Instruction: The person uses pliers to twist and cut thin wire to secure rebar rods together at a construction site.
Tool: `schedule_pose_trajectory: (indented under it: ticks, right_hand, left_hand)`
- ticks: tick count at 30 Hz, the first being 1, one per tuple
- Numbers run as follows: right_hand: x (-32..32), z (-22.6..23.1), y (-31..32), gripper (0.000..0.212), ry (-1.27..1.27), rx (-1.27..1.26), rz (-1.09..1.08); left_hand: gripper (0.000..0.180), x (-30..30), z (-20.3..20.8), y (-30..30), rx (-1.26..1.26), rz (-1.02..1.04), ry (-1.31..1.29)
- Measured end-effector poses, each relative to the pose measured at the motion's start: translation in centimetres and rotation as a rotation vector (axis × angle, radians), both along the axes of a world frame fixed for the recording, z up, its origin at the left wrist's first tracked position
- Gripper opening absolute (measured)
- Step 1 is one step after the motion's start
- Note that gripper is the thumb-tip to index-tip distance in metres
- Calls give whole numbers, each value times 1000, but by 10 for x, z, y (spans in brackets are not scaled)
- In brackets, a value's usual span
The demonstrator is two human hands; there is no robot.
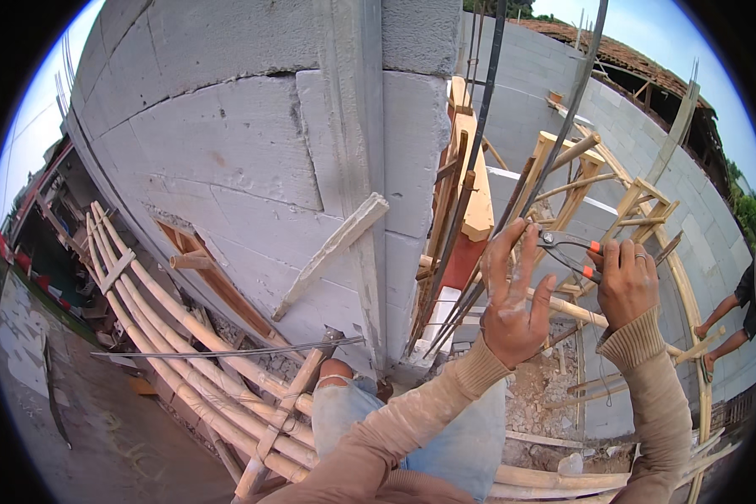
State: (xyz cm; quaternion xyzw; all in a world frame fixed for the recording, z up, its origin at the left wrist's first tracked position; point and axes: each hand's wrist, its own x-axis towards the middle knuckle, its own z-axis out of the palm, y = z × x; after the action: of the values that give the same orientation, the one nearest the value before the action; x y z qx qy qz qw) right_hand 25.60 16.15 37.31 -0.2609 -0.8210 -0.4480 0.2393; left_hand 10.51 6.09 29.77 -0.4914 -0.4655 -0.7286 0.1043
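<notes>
My right hand (628, 281) is closed around the orange grip ends of a pair of pincers (573, 245). The pincers' dark jaws point left, and their handles are spread apart. Beside the jaws, my left hand (511, 298) is raised with its fingers stretched upward and the thumb apart. Its fingertips reach the dark upright steel bars (536, 191), and whether they touch a bar or a thin wire there cannot be made out. The bars rise out of the corner next to the block wall.
A grey block wall (227, 143) with a concrete column (349, 126) stands ahead. Bamboo poles (185, 370) run along the left. Thin rods (227, 351) lie across them. Yellow timber (479, 181) and more bamboo stand at right. Another person's legs (722, 336) show far right.
</notes>
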Motion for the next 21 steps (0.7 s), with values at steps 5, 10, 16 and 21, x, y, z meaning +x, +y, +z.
schedule_pose_trajectory:
  ticks: [5, 10, 16, 21]
  right_hand:
    - [29, -3, 13, 18, -10, -34, -41]
    - [25, -13, 21, 15, -30, -242, 33]
    - [27, -33, 1, 16, 138, -821, 210]
    - [101, -148, -26, 33, 687, -1911, 50]
  left_hand:
    - [46, 21, 16, 8, 191, -70, 372]
    - [36, 11, 23, 12, 301, 21, 364]
    - [39, 10, 20, 10, 249, -58, 328]
    - [36, 20, -8, -13, 199, -278, 84]
